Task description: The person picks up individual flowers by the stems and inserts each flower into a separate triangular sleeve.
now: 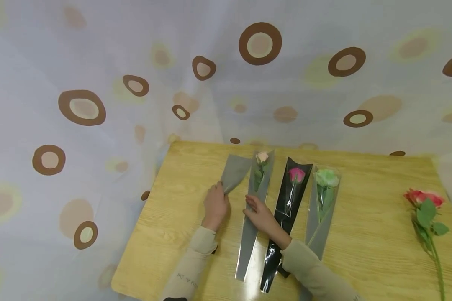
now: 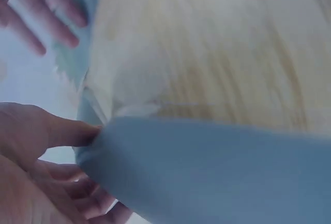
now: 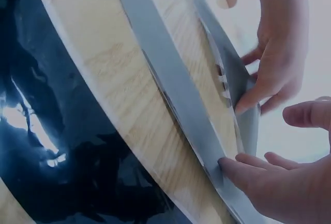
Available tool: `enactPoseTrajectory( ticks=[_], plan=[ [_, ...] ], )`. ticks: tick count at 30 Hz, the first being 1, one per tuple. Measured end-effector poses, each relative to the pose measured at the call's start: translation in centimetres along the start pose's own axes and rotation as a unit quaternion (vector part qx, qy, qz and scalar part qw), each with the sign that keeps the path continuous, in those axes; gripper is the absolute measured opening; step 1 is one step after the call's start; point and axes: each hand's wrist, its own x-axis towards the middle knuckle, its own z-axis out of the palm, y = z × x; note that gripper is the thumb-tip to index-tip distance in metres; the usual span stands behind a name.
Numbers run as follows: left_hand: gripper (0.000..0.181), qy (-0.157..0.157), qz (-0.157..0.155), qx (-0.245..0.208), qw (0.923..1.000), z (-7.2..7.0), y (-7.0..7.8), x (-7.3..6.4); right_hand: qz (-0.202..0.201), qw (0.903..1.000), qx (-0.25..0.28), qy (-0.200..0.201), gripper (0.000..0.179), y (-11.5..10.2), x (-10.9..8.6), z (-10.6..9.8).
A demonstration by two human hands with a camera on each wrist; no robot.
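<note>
My left hand (image 1: 215,205) pinches a grey flower sleeve (image 1: 235,170) near its middle; in the left wrist view the thumb lies over the sleeve's edge (image 2: 217,172). No flower shows in that sleeve. Just to its right lies another grey sleeve (image 1: 250,240) holding a pale pink rose (image 1: 262,157). Over this second sleeve is my right hand (image 1: 261,215), thumb apart from the fingers, one fingertip touching the sleeve in the right wrist view. A black sleeve (image 1: 294,196) with a magenta rose (image 1: 296,174) lies partly under the right forearm.
Farther right, a grey sleeve (image 1: 325,234) holds a pale green flower (image 1: 327,178). A loose red rose (image 1: 425,198) with a long green stem lies near the right edge of the wooden table (image 1: 376,251). Patterned cloth (image 1: 226,83) hangs behind and to the left.
</note>
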Motion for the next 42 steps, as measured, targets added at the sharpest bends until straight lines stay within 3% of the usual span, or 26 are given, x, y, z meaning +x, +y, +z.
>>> enactPoseTrajectory(
  ticks=[2, 4, 7, 11, 14, 17, 21, 24, 29, 32, 34, 36, 42],
  plan=[
    [0.045, -0.012, -0.029, -0.099, 0.9946, -0.4, -0.6, -0.3, 0.004, 0.9999, 0.007, -0.008, 0.055, 0.0, -0.3, -0.2],
    [0.047, -0.024, -0.054, -0.174, 0.983, -1.2, -1.1, -0.6, 0.013, 0.9996, 0.022, -0.014, 0.055, -0.1, -0.4, -0.5],
    [0.049, -0.034, -0.066, -0.251, 0.9653, -2.7, -1.4, -1.0, 0.025, 0.9987, 0.041, -0.018, 0.057, -0.4, -0.3, -1.2],
    [0.052, -0.06, -0.028, -0.301, 0.9512, -4.6, -0.9, -1.6, 0.045, 0.993, 0.102, -0.038, 0.063, -0.6, 0.0, -2.6],
    [0.055, -0.105, 0.01, -0.318, 0.9421, -5.6, -0.1, -2.2, 0.062, 0.9796, 0.181, -0.06, 0.071, -0.6, 0.3, -4.0],
    [0.054, -0.174, 0.057, -0.31, 0.9331, -6.0, 0.7, -2.9, 0.074, 0.9601, 0.266, -0.041, 0.077, -0.2, 0.4, -5.8],
    [0.052, -0.249, 0.115, -0.266, 0.924, -6.1, 1.2, -3.5, 0.086, 0.9307, 0.352, 0.052, 0.068, 0.7, 0.0, -8.8],
    [0.051, -0.267, 0.134, -0.227, 0.9269, -5.9, 1.1, -3.4, 0.097, 0.9284, 0.344, 0.101, 0.058, 1.8, -0.9, -10.8],
    [0.057, -0.254, 0.155, -0.153, 0.9425, -5.5, 1.4, -2.7, 0.12, 0.9445, 0.279, 0.124, 0.042, 3.2, -2.6, -12.2],
    [0.063, -0.218, 0.186, -0.091, 0.9537, -4.9, 2.4, -2.5, 0.134, 0.9431, 0.268, 0.144, 0.023, 3.8, -3.4, -12.4],
    [0.063, -0.186, 0.216, -0.056, 0.9569, -4.2, 3.7, -2.5, 0.14, 0.9392, 0.271, 0.158, 0.01, 4.1, -3.8, -12.5],
    [0.063, -0.162, 0.24, -0.028, 0.9568, -3.3, 5.2, -2.8, 0.139, 0.9361, 0.274, 0.17, 0.011, 4.3, -4.1, -12.4],
    [0.063, -0.121, 0.311, -0.006, 0.9428, -1.3, 9.5, -3.3, 0.128, 0.9365, 0.262, 0.195, 0.012, 3.8, -5.0, -12.2]
  ],
)
